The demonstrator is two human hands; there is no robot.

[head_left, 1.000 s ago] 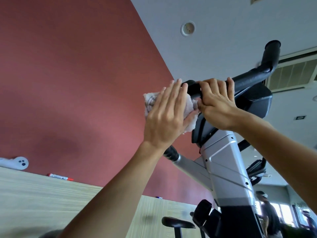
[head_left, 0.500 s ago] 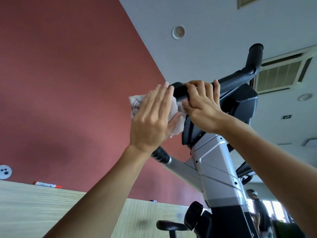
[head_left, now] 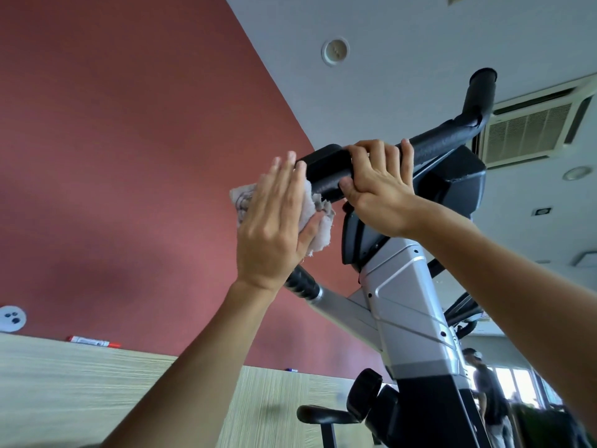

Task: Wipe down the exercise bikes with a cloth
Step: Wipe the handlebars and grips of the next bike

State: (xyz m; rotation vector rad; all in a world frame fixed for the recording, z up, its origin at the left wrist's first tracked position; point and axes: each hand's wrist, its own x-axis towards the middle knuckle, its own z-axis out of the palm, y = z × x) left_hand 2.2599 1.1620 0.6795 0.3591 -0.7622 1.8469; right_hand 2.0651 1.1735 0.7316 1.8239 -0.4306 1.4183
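Left hand [head_left: 274,221], fingers straight and together, thumb tucked under, presses a crumpled white-grey cloth [head_left: 318,223] at the left end of the black foam-padded handlebar [head_left: 433,148] of the silver-and-black exercise bike [head_left: 408,305]. Right hand [head_left: 379,185] grips the handlebar just beside the cloth, fingers curled over the top. Red marker pen [head_left: 93,341] lies on the pale wood-grain ledge [head_left: 64,383] below the red wall [head_left: 129,156].

Light wood-grain ledge [head_left: 64,383] runs along bottom of the red wall. On it, far left: white round thing w/ dark dots [head_left: 12,319], then red/white marker [head_left: 92,341], small blue-tipped item [head_left: 291,370] further right.
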